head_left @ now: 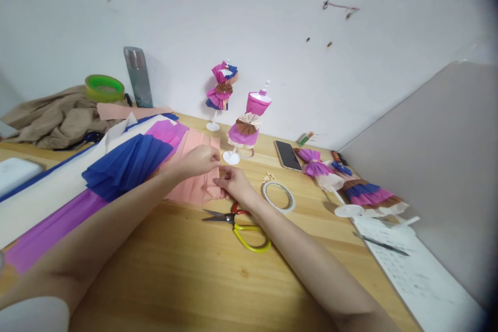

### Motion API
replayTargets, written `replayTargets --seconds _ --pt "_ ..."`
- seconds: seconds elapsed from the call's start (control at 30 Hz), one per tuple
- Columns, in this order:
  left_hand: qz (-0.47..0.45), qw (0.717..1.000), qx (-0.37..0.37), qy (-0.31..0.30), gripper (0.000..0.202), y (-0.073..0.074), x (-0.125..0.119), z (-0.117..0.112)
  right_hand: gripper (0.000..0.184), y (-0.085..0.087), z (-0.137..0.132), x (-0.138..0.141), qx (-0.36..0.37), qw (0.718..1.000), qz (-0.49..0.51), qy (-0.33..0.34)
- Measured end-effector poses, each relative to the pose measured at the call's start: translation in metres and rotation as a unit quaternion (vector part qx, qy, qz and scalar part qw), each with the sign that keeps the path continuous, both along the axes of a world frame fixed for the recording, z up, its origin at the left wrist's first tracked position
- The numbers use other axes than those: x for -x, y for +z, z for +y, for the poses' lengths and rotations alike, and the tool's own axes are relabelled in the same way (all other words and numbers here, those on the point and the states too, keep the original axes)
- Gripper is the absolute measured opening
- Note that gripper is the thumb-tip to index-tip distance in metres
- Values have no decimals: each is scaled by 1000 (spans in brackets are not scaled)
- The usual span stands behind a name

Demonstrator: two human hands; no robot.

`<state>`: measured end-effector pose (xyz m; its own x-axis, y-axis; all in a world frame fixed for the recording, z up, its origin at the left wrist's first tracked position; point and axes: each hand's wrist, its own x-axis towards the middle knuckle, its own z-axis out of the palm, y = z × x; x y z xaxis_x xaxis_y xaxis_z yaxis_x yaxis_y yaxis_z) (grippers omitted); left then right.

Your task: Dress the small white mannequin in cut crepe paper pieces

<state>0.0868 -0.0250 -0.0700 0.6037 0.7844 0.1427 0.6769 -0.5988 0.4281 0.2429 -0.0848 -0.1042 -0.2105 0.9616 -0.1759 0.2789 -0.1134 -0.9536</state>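
A pleated salmon-pink paper [192, 187] lies on the wooden table [187, 280]. My left hand [198, 160] rests on its right part with fingers curled, pinching a fold at the edge. My right hand [232, 182] pinches the same edge of the pink paper from the right. A pleated blue paper [126, 165] lies fanned out just left of my left forearm, over purple paper [58, 228] and white paper [46, 192]. Scissors [239, 224] with yellow and red handles lie under my right wrist.
A roll of white tape [278, 196] lies right of my right hand. Two small mannequins in paper dresses [221, 91] [249, 124] stand behind. A phone [288, 155], a lying paper-dressed doll [350, 189], a pen on printed sheets [385, 246], a flask [137, 77], green tape [104, 87] and brown cloth [54, 119] surround.
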Motion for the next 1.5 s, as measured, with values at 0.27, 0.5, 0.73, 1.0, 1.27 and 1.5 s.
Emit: replayTargets --seconds 0.27,0.5,0.73,1.0,1.27,1.5 --pt "28 991 16 -130 31 -8 5 3 11 2 -7 -2 -8 1000 -19 21" --pt "134 987 -43 -72 32 -16 16 10 13 6 -14 -11 -58 995 -78 23" --pt "212 973 -76 -48 20 -11 22 12 14 17 -47 -35 -191 942 -250 112" --pt "230 967 -102 -38 25 -2 26 12 21 20 -57 -64 -198 938 -270 92" --pt "198 972 -125 -22 34 -6 14 4 20 5 -52 -58 -201 945 -243 88" --pt "138 983 -115 -39 32 -12 14 5 38 8 7 -55 -86 990 3 -113"
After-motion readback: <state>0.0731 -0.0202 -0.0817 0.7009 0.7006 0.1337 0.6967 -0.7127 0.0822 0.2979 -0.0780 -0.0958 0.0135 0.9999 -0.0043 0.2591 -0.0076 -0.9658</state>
